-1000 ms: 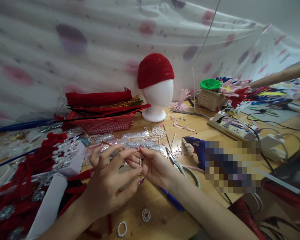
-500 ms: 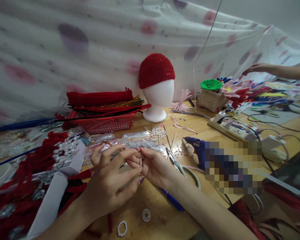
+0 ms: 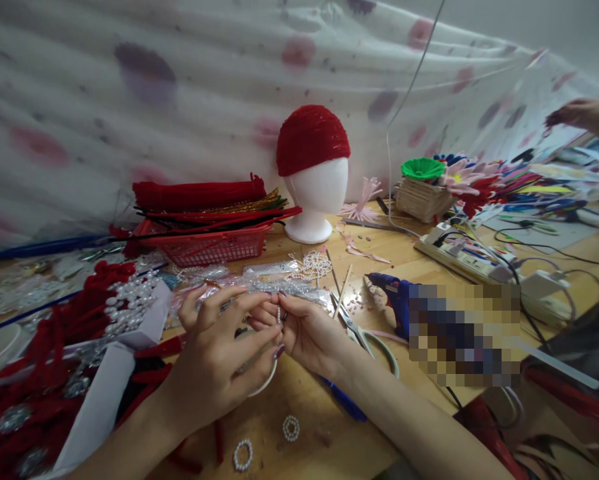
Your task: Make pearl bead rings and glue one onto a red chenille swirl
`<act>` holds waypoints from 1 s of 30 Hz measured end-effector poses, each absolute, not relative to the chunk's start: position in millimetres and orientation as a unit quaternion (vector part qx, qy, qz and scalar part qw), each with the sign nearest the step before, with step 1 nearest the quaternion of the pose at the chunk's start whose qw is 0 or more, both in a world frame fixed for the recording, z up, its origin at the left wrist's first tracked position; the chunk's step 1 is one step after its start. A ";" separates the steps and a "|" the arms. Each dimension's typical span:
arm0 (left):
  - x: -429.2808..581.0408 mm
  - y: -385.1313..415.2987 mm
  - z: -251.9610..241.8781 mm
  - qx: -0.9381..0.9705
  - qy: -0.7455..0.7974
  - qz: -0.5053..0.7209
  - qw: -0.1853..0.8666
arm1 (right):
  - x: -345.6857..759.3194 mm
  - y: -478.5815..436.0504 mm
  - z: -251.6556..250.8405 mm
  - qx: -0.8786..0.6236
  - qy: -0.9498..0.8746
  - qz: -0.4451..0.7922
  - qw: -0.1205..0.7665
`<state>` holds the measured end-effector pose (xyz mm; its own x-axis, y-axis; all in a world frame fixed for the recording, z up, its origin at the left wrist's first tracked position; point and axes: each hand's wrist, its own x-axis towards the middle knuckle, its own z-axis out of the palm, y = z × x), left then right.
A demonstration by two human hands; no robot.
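Note:
My right hand (image 3: 313, 335) pinches a short strand of small white pearl beads (image 3: 279, 313) between thumb and fingertips. My left hand (image 3: 220, 343) is closed around the same strand, its thumb and fingertips meeting at the beads; the exact grip is partly hidden. Below the hands lie two finished-looking bead rings on the wood: a pearl ring (image 3: 243, 455) and a smaller pearl flower ring (image 3: 291, 429). A white curved rim (image 3: 266, 383) shows beneath my left hand. Scissors (image 3: 352, 323) rest just beyond my right wrist.
A white foam head (image 3: 315, 200) wears a red cap (image 3: 313, 141). Behind my hands stands a red basket (image 3: 214, 247) of fuzzy stems. A blue glue gun (image 3: 392, 293) and power strip (image 3: 472, 263) lie right; a pearl-filled box (image 3: 154, 320) is left. A co-worker's hand (image 3: 586, 117) reaches in.
My left fingertips have shifted slightly along the bead strand, and more of the white rim shows below. The co-worker's hand has moved right and away from the flowers.

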<state>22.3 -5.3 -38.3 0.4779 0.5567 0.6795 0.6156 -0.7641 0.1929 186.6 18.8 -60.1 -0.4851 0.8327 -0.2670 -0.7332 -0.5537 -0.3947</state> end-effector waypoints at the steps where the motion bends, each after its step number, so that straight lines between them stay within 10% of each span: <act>1: 22.4 -5.0 -38.4 -0.859 -0.341 -0.379 0.040 | 186.8 18.9 -60.3 -0.214 -0.116 0.855 0.457; 30: 14.0 -6.4 -36.0 -0.885 -0.306 -0.345 0.064 | 186.6 19.1 -61.1 -0.211 -0.103 0.858 0.457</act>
